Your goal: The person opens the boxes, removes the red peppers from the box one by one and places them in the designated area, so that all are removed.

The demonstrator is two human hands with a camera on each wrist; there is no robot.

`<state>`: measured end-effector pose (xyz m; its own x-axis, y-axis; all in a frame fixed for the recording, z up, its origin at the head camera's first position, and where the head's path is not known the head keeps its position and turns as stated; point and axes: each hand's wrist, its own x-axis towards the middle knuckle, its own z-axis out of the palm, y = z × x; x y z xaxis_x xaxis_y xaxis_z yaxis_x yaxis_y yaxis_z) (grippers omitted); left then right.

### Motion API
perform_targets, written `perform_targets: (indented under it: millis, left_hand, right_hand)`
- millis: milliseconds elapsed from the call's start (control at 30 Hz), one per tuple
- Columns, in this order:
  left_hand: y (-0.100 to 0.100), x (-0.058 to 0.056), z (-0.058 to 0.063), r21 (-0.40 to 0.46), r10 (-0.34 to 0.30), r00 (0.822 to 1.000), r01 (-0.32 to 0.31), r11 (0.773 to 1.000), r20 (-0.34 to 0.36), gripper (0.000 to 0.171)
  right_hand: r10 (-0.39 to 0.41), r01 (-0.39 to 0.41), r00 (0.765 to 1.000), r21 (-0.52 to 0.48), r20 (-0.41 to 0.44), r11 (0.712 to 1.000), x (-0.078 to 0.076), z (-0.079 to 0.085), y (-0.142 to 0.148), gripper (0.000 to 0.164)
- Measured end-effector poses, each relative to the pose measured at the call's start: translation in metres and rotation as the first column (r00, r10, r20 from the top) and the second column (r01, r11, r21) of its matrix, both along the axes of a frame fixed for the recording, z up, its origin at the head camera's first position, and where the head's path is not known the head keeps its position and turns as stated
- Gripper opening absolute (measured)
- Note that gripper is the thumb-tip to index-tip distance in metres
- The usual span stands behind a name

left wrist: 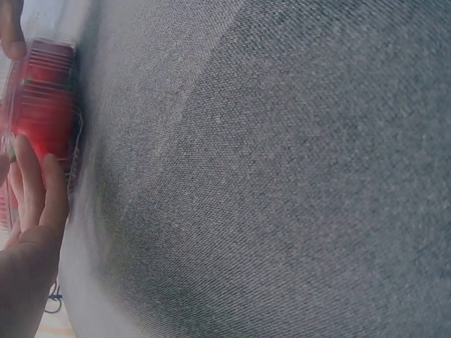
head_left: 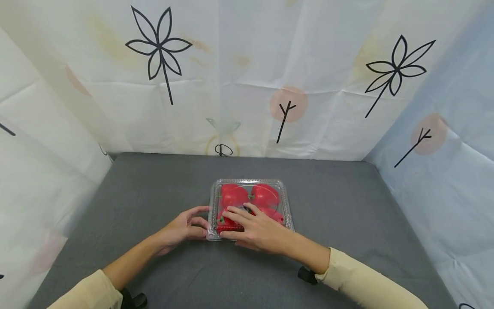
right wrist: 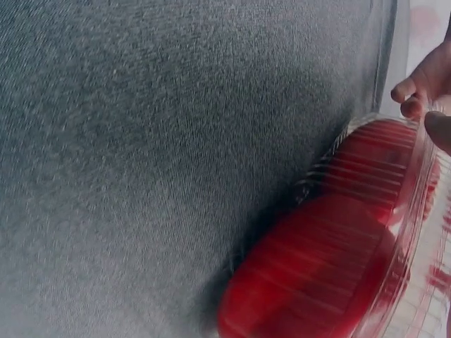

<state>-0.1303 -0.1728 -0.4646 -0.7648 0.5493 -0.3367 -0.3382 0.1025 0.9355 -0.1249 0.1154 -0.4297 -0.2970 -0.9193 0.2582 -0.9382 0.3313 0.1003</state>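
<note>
- My right hand (head_left: 256, 229) lies spread over the top of the clear box (head_left: 251, 181); I can't tell how hard it presses. I'd best share the load across all the fingers, so the thin plastic doesn't dent.
- My left hand (head_left: 187, 227) has its fingers parted at the box's left side, pinching nothing; light, even support there should stop any sliding.
- The box sits flat on the grey table (head_left: 328, 197), red fruits (head_left: 235, 195) inside; squeezing the walls could bruise them.
- Beyond the table hangs a patterned curtain (head_left: 247, 56).
</note>
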Motion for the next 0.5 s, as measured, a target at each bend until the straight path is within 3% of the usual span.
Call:
perform_targets:
  millis: [367, 500]
  left_hand:
    - [0.001, -0.001, 0.001, -0.008, -0.014, 1.0, 0.014, 1.0, -0.024, 0.078]
    - [0.002, 0.0, 0.001, 0.028, -0.027, 1.0, 0.027, 0.999, -0.006, 0.078]
  right_hand:
    - [-0.014, 0.014, 1.0, -0.015, -0.002, 1.0, 0.0, -0.004, -0.012, 0.051]
    - [-0.016, 0.016, 1.0, -0.023, 0.009, 1.0, 0.001, -0.006, -0.015, 0.046]
